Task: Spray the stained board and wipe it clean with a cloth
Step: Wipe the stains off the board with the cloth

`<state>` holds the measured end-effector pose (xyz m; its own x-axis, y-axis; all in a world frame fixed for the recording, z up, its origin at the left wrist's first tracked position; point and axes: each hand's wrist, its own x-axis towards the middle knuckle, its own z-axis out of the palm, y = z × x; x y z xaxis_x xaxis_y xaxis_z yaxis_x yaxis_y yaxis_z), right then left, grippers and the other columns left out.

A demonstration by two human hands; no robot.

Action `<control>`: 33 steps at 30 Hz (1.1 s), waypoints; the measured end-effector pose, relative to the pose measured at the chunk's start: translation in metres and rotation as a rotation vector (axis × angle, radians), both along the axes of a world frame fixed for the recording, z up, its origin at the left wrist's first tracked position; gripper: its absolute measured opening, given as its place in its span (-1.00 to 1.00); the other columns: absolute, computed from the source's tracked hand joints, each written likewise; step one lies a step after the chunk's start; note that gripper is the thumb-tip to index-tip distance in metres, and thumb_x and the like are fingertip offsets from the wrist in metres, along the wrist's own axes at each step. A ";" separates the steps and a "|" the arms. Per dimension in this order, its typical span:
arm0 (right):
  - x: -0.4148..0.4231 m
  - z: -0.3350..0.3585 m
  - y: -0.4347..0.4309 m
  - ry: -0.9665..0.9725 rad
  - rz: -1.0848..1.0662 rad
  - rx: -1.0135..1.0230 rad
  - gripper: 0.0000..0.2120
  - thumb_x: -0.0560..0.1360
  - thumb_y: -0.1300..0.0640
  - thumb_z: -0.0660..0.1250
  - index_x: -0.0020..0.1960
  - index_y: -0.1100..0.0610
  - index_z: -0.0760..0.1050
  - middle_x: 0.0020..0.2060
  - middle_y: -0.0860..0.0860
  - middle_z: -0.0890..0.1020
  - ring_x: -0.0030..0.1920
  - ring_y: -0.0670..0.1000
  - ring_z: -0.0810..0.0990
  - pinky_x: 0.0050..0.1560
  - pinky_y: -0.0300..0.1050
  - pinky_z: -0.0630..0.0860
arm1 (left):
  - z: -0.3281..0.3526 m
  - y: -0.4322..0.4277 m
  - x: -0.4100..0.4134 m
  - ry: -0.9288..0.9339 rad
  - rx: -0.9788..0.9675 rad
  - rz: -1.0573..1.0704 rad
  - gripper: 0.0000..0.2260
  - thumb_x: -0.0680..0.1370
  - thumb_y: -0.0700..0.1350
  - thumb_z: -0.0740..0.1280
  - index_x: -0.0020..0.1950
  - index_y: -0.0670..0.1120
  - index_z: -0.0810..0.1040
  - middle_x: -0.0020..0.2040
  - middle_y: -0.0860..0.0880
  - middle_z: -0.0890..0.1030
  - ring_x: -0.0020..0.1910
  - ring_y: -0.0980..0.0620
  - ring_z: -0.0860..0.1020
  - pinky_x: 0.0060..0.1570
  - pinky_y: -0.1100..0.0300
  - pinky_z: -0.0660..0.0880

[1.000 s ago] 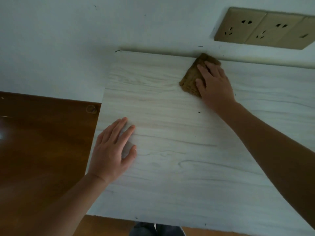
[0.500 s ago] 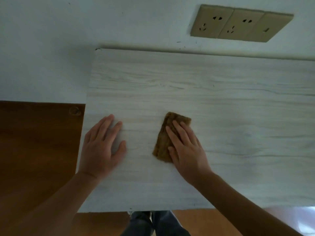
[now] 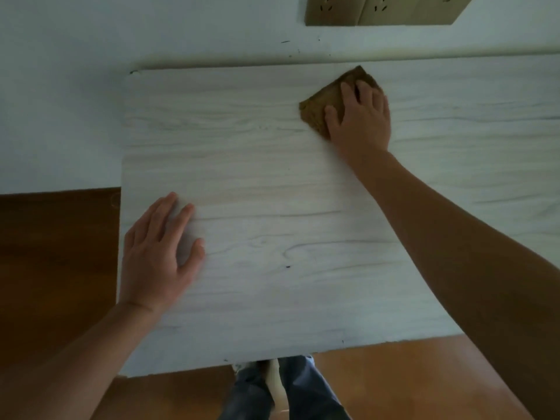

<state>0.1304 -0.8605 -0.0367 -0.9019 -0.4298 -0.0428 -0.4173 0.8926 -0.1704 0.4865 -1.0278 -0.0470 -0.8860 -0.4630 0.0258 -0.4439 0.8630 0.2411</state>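
A pale wood-grain board [image 3: 272,183] fills the middle of the head view, its far edge against the wall. A folded brown cloth [image 3: 321,107] lies near the board's far edge, right of centre. My right hand [image 3: 360,116] presses flat on the cloth with fingers spread, covering its right part. My left hand [image 3: 157,253] lies flat on the board near its left edge, fingers apart, holding nothing. No spray bottle is in view.
A white wall [image 3: 60,101] rises behind the board, with a beige socket strip [image 3: 378,10] at the top. Dark brown wooden floor [image 3: 54,268] lies to the left and below the board. My legs in jeans [image 3: 291,392] show under the near edge.
My right hand has pushed the cloth from the board's near middle up and right to the far edge. My left hand stays flat near the left edge.
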 end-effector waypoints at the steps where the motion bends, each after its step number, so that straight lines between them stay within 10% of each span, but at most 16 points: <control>1: 0.004 -0.001 0.007 -0.006 -0.026 -0.010 -0.40 0.64 -0.19 0.01 0.60 0.05 0.18 0.57 0.12 0.23 0.55 0.19 0.16 0.58 0.09 0.03 | 0.000 0.000 0.000 0.001 0.000 -0.001 -0.46 0.60 0.13 0.18 0.52 -0.08 0.43 0.60 -0.14 0.32 0.61 -0.16 0.24 0.52 -0.14 0.23; 22: 0.348 0.014 0.091 -0.189 -0.232 -0.101 -0.43 0.66 -0.10 0.13 0.61 0.05 0.14 0.59 0.03 0.16 0.60 0.09 0.04 0.58 0.12 0.12 | 0.005 0.006 0.002 -0.013 0.064 0.003 -0.51 0.65 0.06 0.23 0.56 -0.08 0.36 0.64 -0.14 0.23 0.64 -0.15 0.13 0.56 -0.16 0.14; 33: 0.182 0.004 0.027 -0.104 -0.350 -0.096 -0.49 0.66 -0.06 0.10 0.58 0.04 0.21 0.56 0.12 0.20 0.54 0.22 0.11 0.55 0.13 0.11 | -0.001 0.002 0.002 0.023 0.030 -0.034 -0.48 0.63 0.11 0.13 0.54 -0.09 0.37 0.61 -0.18 0.29 0.61 -0.19 0.20 0.55 -0.16 0.17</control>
